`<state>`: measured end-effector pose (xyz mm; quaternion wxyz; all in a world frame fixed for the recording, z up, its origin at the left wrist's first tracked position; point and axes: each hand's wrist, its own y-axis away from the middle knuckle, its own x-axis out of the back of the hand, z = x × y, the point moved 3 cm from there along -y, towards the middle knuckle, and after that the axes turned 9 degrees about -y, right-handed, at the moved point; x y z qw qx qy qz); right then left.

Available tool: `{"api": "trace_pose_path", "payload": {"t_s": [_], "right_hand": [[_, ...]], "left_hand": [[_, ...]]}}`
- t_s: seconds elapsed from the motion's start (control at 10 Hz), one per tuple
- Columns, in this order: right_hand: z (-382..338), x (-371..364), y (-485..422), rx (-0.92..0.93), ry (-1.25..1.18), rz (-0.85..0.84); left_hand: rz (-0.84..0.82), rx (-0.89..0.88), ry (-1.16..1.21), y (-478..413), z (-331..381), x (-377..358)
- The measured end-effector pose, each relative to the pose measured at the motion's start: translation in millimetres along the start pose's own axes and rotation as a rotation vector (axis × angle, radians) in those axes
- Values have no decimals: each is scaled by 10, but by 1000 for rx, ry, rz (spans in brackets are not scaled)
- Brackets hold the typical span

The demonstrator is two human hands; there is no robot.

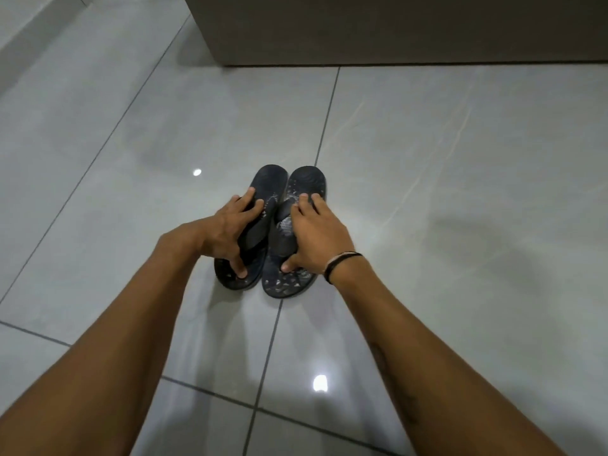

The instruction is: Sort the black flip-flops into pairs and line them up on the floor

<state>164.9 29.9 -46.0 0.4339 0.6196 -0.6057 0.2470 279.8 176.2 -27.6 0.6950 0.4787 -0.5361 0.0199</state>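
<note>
left hand [230,232] presses wide-spread fingers on the left flip-flop [269,179], right hand [317,236] likewise on the right flip-flop [307,179], the pair side by side, touching, on the tiled floor [427,192], toes towards the cabinet [362,34].

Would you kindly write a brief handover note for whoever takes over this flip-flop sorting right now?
Left hand: spread over the left flip-flop, fingers across its strap, thumb on the heel.
Right hand: arched over the right flip-flop, thumb on its heel; grip on the strap unclear.
Things: both lie side by side on the tiled floor, toes pointing away.
Done: this pair looks lined up.
Left: release; no other flip-flops in view, so look around.
</note>
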Motion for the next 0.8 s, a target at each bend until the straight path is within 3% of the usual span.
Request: {"api": "trace_pose_path", "payload": {"t_s": [0.2,0.6,0.7,0.8], "right_hand": [[-499,-255,-159,-1,12,-41],[-564,-279,-180,29,-7,-36],[-542,-197,-83,64,-136,21],[-461,-24,52,126,-305,227]], "left_hand": [[-17,41,76,173,-512,-197],[21,29,17,235,-536,-156],[28,66,-53,283,-546,-67],[145,62,-71,283,-485,124]]}}
